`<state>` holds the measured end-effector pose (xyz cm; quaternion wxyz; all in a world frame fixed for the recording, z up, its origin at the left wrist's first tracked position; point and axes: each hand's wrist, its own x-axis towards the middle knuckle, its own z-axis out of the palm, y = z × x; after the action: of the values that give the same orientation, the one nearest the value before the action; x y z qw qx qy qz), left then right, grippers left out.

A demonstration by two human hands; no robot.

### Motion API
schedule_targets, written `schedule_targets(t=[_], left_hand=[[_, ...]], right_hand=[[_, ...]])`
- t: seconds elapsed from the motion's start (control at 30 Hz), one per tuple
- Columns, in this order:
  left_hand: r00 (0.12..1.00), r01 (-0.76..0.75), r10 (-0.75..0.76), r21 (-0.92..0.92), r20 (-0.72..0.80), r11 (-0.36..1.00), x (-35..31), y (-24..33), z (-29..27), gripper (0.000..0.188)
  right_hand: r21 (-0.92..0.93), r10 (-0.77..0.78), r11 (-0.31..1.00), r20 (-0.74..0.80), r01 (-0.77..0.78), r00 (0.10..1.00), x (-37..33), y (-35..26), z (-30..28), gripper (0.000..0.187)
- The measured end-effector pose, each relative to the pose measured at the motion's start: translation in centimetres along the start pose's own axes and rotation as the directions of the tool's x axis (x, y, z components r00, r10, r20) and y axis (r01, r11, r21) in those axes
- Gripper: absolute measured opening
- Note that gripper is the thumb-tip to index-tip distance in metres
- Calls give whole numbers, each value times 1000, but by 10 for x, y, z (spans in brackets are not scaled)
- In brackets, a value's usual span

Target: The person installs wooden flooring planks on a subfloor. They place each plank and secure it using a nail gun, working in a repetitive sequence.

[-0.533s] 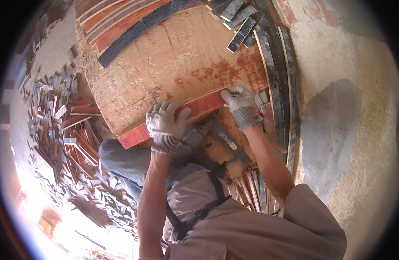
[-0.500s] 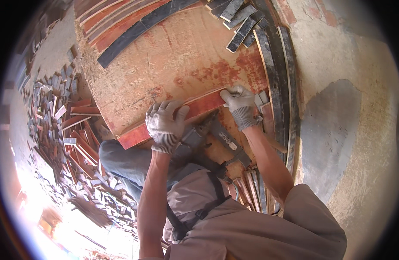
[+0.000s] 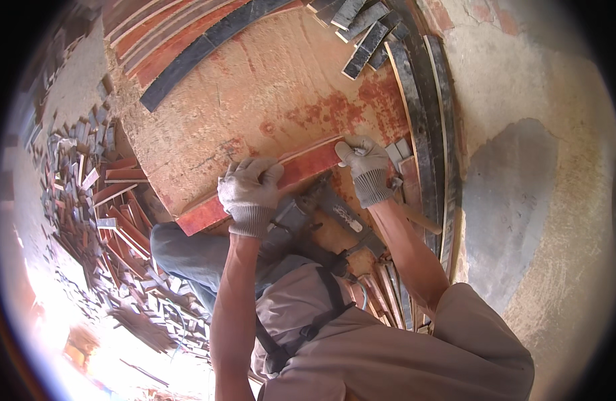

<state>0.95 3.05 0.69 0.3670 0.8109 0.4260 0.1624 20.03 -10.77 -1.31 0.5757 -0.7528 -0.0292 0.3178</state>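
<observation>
A long red-faced wooden strip (image 3: 308, 167) lies slanted across the work board in front of me. My left hand (image 3: 249, 187), in a pale knitted glove, is closed over the strip left of its middle, with the fingers curled. At the strip's right end, my right hand (image 3: 362, 157), gloved alike, grips it between thumb and bent fingers. The glove hides part of the strip on the left. Just nearer to me, between my forearms, lies a dark grey power tool (image 3: 338, 210) that looks like a nail gun, partly covered by the strip.
The stained work board (image 3: 214, 107) bears a curved black strip (image 3: 207, 47) beside red strips at its far left. Short dark offcuts (image 3: 366, 48) lie at the far right. Long dark strips (image 3: 425, 120) line the right edge. A heap of wood scraps (image 3: 114, 214) covers the floor at left.
My left hand's fingers have drawn in, from loosely spread to curled on the strip. The right hand keeps its hold. The whole view has shifted slightly.
</observation>
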Motion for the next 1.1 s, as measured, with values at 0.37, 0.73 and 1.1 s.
schedule_targets(t=[0.37, 0.73, 1.1], left_hand=[[995, -98, 99, 39, -14, 994, 0, -7, 6, 9], [996, -94, 95, 93, 1, 991, -1, -3, 0, 11], [996, -25, 27, 35, -79, 999, -2, -4, 4, 9]], right_hand=[[-123, -39, 991, 44, 44, 998, 0, -2, -4, 24], [-931, 245, 191, 351, 310, 904, -200, 24, 17, 120], [-763, 133, 593, 406, 256, 904, -166, 10, -24, 108]])
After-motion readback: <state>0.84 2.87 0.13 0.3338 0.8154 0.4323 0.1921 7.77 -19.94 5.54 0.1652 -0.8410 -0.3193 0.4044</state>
